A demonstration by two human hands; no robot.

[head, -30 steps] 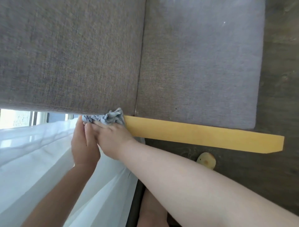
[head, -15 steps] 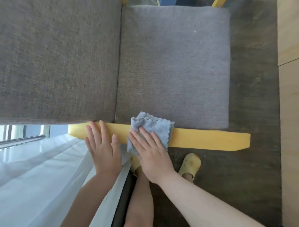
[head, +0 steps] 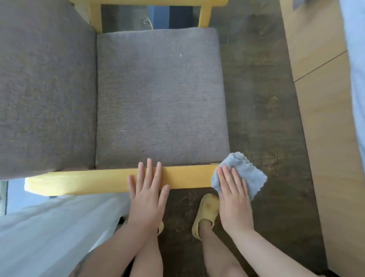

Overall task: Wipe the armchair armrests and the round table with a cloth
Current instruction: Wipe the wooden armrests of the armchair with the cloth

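Head view: armrest point(head: 98, 182) long axis left-right; right hand point(head: 234, 194) flat, pressing cloth point(head: 247, 175) on its right end; left hand point(head: 147, 192) flat mid-armrest.

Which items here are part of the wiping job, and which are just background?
Job: cloth under the right hand; near armrest, steadied by the left hand; far armrest.

Background: seat cushion, back cushion, curtain, slippers, floor.

We cannot see the armrest point(head: 94, 182) end under our cloth point(head: 247, 174), and the back cushion point(head: 45, 89) is cut off.
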